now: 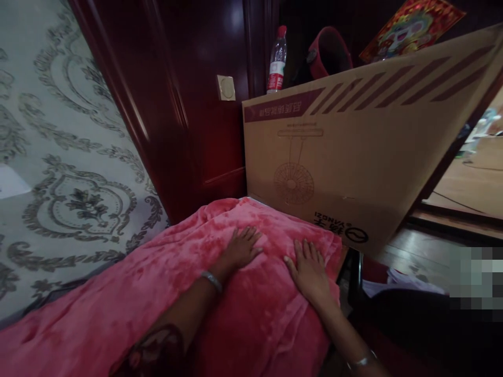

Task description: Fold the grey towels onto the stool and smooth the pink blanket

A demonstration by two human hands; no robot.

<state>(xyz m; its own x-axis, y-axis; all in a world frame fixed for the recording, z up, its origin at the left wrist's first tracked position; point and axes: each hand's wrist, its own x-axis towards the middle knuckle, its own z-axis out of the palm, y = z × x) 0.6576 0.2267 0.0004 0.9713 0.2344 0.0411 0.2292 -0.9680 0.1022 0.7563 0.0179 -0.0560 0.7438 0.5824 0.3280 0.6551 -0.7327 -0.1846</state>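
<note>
A plush pink-red blanket (157, 293) covers the surface before me, wrinkled in places and hanging over on the right. My left hand (241, 248) lies flat on it, fingers stretched toward the far end. To the right, near the blanket's edge, my right hand (308, 267) also rests palm down with its fingers spread. Nothing is held in either hand. What lies under the blanket is hidden.
A large cardboard box (353, 152) with a fan drawing stands behind the blanket. Above its edge show a red-capped bottle (277, 60) and a red band-like object (332, 50). Patterned wallpaper (82, 204) is at left. A dark chair-like shape (408, 314) sits right.
</note>
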